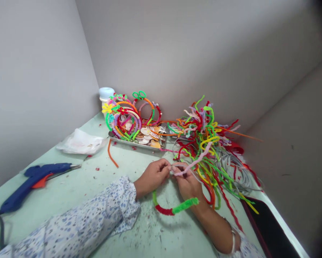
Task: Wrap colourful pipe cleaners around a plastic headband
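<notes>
My left hand [153,178] is closed in a pinch on a partly wrapped headband, whose green and red fuzzy section [165,210] curves below the hands. My right hand [190,184] is also closed, gripping a pale pink pipe cleaner [197,160] that slants up to the right. The fingertips of both hands meet above the middle of the table. A thin bare grey strip [195,175] arcs from the fingertips over the right hand; its join with the wrapped section is hidden by the fingers.
Finished colourful headbands [128,118] rest on a metal tray [150,147] of flat cutouts. A heap of pipe cleaners [206,125] and grey wire bands [238,175] lies right. On the left are a blue glue gun [34,182] and a white plastic bag [81,141]. A dark flat object [274,229] lies front right.
</notes>
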`<state>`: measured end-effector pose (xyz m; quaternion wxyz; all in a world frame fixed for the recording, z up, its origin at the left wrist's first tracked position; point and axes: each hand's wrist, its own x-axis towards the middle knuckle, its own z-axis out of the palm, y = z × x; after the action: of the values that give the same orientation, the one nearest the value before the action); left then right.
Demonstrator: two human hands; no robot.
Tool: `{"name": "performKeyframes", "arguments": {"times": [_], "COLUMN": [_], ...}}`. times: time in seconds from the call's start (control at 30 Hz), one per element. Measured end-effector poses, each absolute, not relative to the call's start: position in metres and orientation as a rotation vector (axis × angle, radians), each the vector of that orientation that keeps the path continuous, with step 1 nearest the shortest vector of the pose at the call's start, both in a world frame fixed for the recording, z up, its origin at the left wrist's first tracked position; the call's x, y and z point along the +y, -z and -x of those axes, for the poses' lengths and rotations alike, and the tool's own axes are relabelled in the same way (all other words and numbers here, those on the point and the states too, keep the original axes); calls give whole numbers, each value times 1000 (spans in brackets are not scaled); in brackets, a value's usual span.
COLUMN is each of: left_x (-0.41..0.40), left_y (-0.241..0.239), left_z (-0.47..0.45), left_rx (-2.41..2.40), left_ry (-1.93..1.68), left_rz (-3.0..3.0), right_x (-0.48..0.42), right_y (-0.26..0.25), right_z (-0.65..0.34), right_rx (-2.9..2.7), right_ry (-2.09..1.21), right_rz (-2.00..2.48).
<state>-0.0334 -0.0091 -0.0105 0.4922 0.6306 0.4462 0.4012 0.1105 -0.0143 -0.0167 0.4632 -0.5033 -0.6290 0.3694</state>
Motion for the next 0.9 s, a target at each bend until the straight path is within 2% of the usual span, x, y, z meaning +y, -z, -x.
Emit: {"name": "performKeyframes", "arguments": {"times": [0.4,0.9], "left_x": [-10,-8], "left_y": [10,11], "left_z": [32,32], "left_rx": [1017,1013], "left_ry": [-1008,-1036], "left_rz": [-1470,-1342], "right_x": [-15,-9], "right_y": [9,17], "right_z": [-112,-108], "right_rx": [-1541,-1435], "right_ry": [-830,-1162], "right_rz": [1299,1108]}}
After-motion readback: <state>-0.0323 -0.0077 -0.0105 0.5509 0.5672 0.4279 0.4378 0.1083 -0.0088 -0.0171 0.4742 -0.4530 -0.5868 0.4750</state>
